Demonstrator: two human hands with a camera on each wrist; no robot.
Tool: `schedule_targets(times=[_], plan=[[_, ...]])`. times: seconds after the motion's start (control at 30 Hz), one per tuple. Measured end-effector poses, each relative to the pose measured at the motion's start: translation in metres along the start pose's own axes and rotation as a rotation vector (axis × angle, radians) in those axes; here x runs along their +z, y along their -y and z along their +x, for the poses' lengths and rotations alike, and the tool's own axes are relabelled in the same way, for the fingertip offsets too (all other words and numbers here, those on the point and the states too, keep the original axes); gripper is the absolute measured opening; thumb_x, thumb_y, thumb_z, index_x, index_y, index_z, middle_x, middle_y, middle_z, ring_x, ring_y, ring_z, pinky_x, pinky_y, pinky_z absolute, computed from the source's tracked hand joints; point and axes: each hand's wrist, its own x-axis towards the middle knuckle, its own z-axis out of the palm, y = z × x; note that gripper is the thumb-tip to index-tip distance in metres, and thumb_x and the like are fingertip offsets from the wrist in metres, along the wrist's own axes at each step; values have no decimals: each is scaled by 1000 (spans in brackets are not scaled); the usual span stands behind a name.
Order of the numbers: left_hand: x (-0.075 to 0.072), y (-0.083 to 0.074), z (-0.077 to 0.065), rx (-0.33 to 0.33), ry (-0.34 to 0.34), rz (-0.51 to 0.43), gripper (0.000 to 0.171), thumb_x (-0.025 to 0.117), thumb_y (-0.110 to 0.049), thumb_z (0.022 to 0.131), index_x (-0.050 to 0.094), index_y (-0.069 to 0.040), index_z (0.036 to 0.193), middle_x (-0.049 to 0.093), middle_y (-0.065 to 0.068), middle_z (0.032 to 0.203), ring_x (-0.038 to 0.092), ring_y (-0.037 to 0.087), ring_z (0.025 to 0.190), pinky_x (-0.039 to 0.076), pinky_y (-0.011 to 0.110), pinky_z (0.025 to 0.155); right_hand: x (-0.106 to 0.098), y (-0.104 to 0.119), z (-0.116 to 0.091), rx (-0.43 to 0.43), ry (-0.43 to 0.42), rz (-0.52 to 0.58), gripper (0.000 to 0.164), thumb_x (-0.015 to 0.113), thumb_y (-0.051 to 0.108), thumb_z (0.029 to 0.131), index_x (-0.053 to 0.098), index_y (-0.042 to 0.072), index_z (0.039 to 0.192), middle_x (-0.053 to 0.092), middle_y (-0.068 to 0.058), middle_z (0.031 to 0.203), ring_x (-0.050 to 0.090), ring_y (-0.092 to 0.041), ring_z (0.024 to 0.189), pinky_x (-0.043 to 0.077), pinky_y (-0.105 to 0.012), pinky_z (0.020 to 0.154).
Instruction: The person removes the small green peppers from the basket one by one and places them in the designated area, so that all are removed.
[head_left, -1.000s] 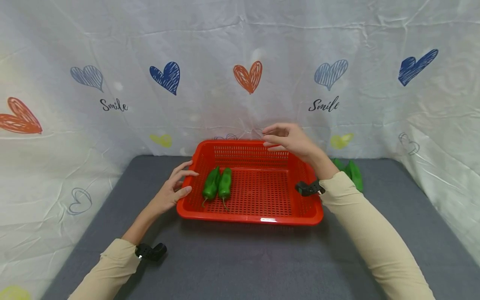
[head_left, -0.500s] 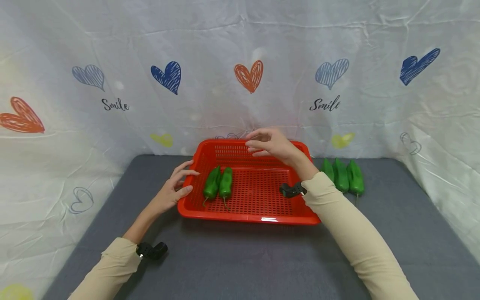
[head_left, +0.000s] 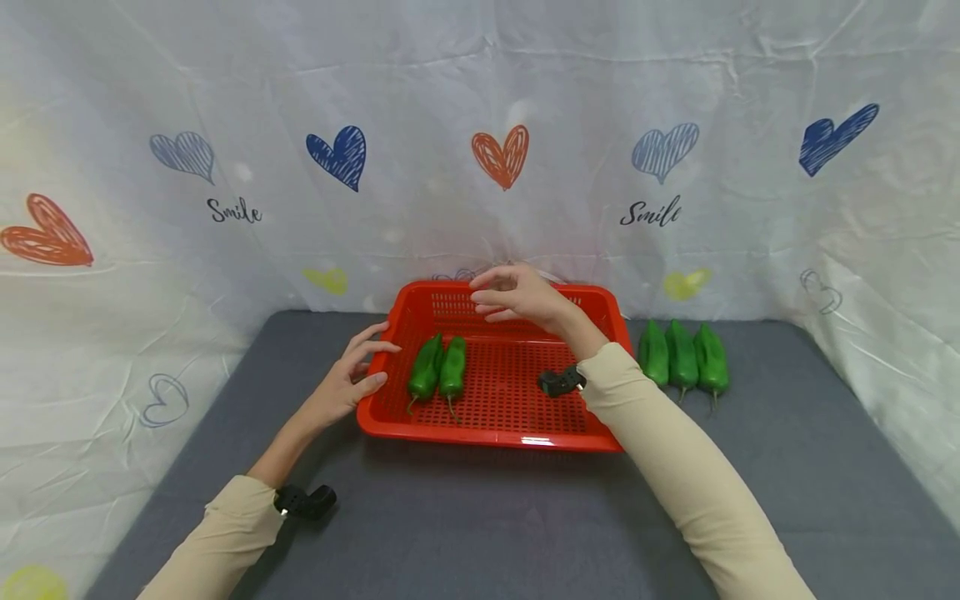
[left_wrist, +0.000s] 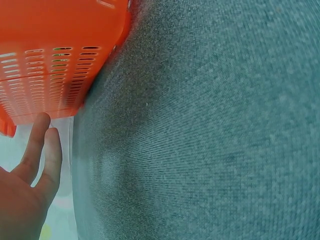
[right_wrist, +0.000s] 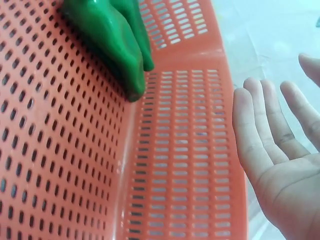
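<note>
Hovering above the far side of the basket (head_left: 495, 438), the right hand (head_left: 525, 296) is empty, its fingers loosely bent and thumb apart, pointing left. Whether it touches the rim I cannot tell. The left hand (head_left: 339, 389) also holds nothing; its fingers spread over the basket's left rim, the thumb set apart nearer the person. The left forearm slants in from the lower left; the right one slants in from the lower right and crosses the basket's right end.

The basket's long axis runs left to right. Inside, near its left end, two peppers (head_left: 453, 367) lie side by side, lengthwise away from the person, stems near and tips far, the left one's tip leaning slightly right. Just beyond the basket's right side, three peppers (head_left: 682, 357) lie in a row on the grey table (head_left: 480, 517), tips also far. Behind stands a white cloth (head_left: 420, 67) printed with hearts.
</note>
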Motion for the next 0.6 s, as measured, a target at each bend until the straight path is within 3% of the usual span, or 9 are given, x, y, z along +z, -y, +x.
schedule_targets(times=[0.4,0.6], plan=[[1,-3,0,13,-9,21,36,57,6,99,55,4,135,18,18,163,55,44,113,54,30,79,17,-23,22,54,145,37,46,63,7,101,48,-10,142,53,-30,138,50,-52,124,42,-59,101],[0,-3,1,-7,-3,-6,36,57,6,99,54,4,135,17,17,163,59,44,108,57,32,78,21,-38,28,138,164,33,50,65,8,101,47,-7,145,60,-19,132,52,-47,125,43,-55,102]])
